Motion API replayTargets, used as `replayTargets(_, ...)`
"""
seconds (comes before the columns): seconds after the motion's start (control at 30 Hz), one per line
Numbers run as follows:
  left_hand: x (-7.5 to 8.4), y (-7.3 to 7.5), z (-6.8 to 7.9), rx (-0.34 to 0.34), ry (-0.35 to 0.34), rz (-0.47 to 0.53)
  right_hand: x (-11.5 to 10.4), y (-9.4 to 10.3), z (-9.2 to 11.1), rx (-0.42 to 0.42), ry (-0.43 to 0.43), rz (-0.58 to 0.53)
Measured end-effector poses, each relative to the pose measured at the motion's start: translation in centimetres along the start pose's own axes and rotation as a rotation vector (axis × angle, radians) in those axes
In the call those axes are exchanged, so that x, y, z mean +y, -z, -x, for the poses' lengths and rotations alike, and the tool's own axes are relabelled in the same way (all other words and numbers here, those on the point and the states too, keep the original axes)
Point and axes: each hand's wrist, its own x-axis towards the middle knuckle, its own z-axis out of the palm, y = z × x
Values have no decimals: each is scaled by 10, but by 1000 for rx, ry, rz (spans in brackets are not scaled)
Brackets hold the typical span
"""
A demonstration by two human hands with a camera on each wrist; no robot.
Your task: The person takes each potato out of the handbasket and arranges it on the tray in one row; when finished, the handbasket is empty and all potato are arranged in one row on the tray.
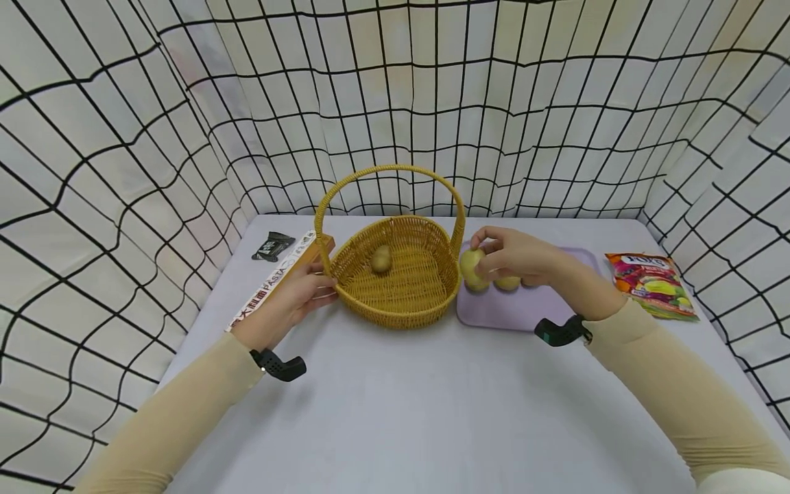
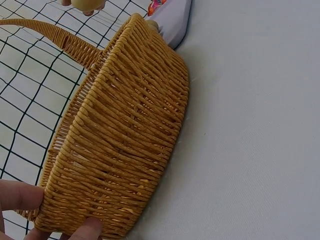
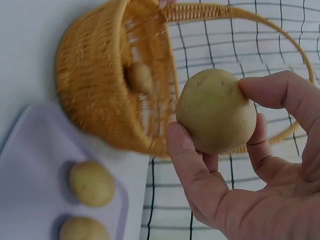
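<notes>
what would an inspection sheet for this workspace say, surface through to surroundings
Surface: pale table; no spills seen.
Basket: upright on the table, at least one potato inside.
Tray: right of the basket, at least two potatoes on it.
Held potato: raised, outside the basket.
Clutter: pasta box and black packet on the left; red packet right of the tray.
Left grip: holds the basket's left end.
Right grip: holds a potato between thumb and fingers.
Cables: nothing seen.
Surroundings: black net before a pale backdrop.
</notes>
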Motion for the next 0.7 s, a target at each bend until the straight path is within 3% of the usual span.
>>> replayTargets(0.23, 0, 1, 0, -4, -4, 2, 30, 32, 16, 77, -63, 84)
replayTargets(0.43, -1, 3, 1, -38, -41, -6, 52, 47, 24, 152, -99, 140)
replayTargets(0.7, -3, 4, 0, -29, -26, 20, 77, 65, 28, 247, -132, 293)
